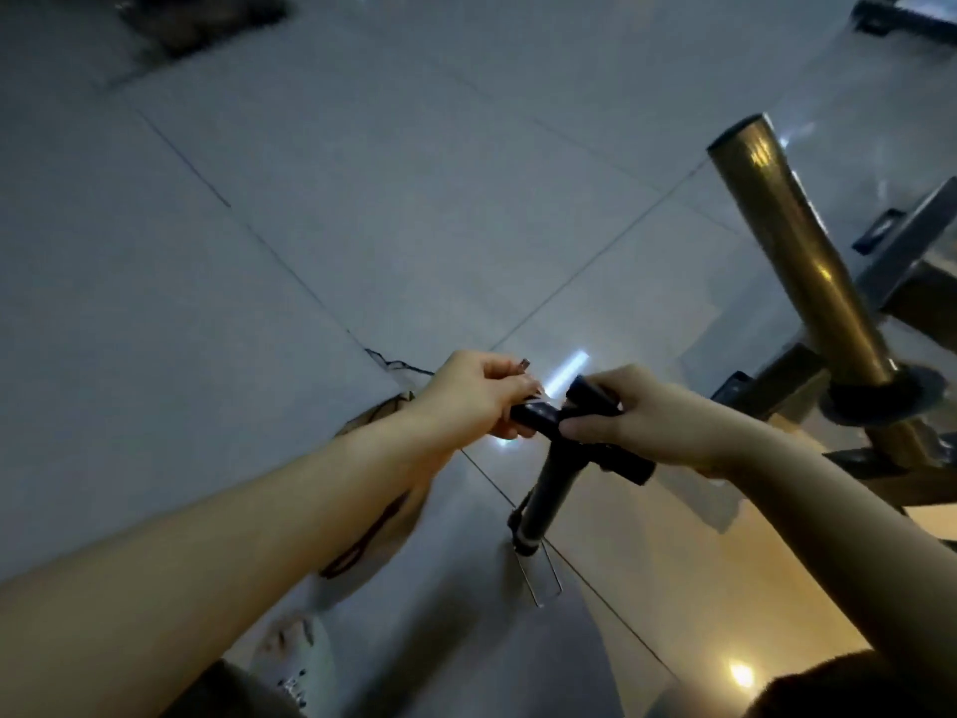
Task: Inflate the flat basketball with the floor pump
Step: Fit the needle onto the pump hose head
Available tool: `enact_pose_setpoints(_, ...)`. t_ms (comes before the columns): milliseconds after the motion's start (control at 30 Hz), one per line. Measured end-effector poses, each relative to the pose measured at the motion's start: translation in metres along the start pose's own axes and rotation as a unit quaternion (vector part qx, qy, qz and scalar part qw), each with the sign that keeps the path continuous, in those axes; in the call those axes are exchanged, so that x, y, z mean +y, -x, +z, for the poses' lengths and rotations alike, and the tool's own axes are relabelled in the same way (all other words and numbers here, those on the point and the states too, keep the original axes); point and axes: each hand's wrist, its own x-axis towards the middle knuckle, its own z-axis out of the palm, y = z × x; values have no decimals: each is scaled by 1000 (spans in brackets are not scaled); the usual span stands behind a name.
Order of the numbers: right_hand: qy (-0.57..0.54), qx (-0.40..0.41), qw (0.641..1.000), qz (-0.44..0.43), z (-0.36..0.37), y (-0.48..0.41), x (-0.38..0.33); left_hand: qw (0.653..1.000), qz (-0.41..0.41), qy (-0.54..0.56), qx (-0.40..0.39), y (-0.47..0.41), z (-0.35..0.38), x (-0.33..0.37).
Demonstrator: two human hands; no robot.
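A black floor pump [544, 497] stands upright on the tiled floor, its T-handle [580, 406] at the top and a thin wire foot [538, 583] at its base. My left hand [481, 396] grips the left end of the handle. My right hand [632, 422] grips the right side of the handle. The basketball [383, 536], pale brown with dark seams, lies on the floor below my left forearm, which hides most of it. A thin dark hose runs across the floor near the ball.
A brass-coloured table leg [797, 261] rises at the right from a round dark base [880, 401], with dark metal furniture frames [911, 251] behind it. A white patterned shoe [295, 660] shows at the bottom left. Grey tiles stretch ahead.
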Motion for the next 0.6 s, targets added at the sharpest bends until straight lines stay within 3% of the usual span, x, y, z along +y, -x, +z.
enact_pose_setpoints(167,-66,12,997,-24,30,-5,-26,996,45,-38,70,29,-29,1)
enact_pose_setpoints(333,-40,48,995,-75,50,13,-57,986,102,-72,114,71,-37,6)
enact_pose_setpoints(600,185,109,970,-117,55,41,-106,973,170,-151,38,106,-51,1)
